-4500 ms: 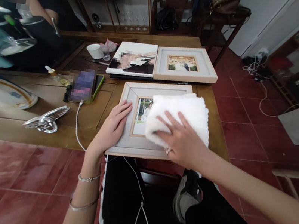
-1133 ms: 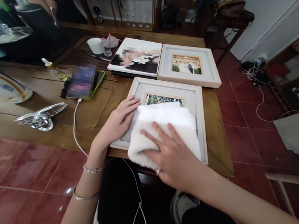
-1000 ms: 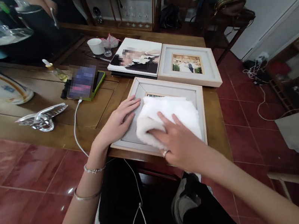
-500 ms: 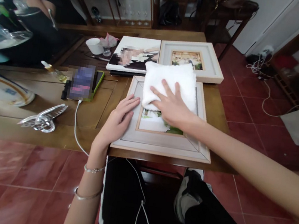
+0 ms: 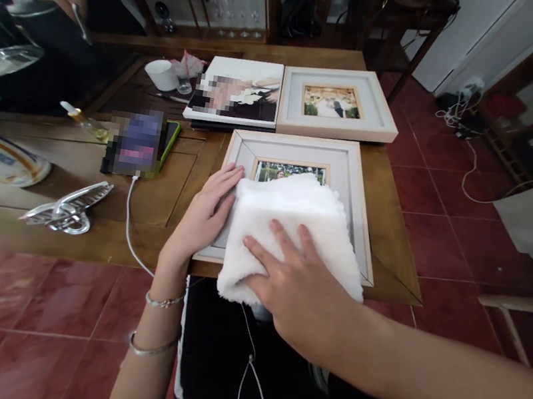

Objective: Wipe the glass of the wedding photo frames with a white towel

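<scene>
I'm sweeping the white cloth (image 5: pixel 286 219) down the picture frame (image 5: pixel 300 145) mid-view, right hand (image 5: pixel 300 286) gripping it, fingers splayed, baring the upper photo (image 5: pixel 271 170), likely ending one wipe; my left hand (image 5: pixel 204 213) is lying flat.

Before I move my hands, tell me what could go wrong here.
The white cloth under the right hand reaches past the table's near edge, so a strong pull toward the body might drag the picture frame that way.
The white cable from the phone runs close by the left forearm, which could snag it and tug the phone.
The frame's far side looks close to the framed picture behind, so a hard push might knock the two together.
</scene>
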The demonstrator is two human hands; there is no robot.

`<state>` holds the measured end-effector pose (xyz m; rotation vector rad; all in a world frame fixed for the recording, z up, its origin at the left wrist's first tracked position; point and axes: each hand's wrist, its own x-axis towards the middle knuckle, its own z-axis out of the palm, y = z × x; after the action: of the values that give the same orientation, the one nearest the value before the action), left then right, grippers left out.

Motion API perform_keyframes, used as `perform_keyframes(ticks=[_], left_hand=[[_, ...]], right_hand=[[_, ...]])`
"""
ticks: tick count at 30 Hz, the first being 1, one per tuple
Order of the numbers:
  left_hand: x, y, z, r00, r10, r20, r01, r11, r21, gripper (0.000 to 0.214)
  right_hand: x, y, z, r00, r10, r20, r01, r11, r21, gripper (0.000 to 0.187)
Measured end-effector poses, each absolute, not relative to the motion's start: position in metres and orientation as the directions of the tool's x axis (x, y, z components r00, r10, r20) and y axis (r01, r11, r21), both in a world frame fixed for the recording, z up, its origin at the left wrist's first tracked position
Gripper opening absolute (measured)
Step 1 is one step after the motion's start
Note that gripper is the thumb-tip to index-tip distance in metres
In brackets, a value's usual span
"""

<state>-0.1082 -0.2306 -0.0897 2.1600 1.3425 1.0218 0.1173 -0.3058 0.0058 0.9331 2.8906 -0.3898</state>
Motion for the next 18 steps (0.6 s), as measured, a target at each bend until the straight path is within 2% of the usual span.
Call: perform_keyframes(ticks=[3,8,13,15,18], left_hand=[[-0.11,-0.23,-0.091,0.288,0.885,0.366,0.607,-0.464,0.645,0.048],[-0.111,-0.228,-0.093,0.31,0.878,0.364,0.615,-0.477,0.627,0.049],[-0.109,-0.23,-0.091,0.294,0.878,0.378,0.576,-0.478,0.664,0.051],[-0.107,-0.232,-0.089,0.271,0.889,0.369,0.546,-0.458,0.702,0.053],[-0.105,-0.234,-0.085,0.206,0.91,0.359,0.522,-0.412,0.747,0.055]], right_hand=[[0.121,-0.291,-0.006,-0.792,0.601,-0.11,0.61,0.768,-0.195,0.048],[0.126,-0.241,-0.028,-0.705,0.709,-0.021,0.708,0.701,-0.081,0.057],[0.117,-0.186,-0.026,-0.621,0.783,0.035,0.782,0.622,-0.04,0.071],[0.106,-0.176,-0.023,-0.618,0.786,0.018,0.786,0.618,-0.016,0.067],[0.087,-0.183,-0.019,-0.652,0.753,-0.086,0.757,0.653,-0.02,0.058]])
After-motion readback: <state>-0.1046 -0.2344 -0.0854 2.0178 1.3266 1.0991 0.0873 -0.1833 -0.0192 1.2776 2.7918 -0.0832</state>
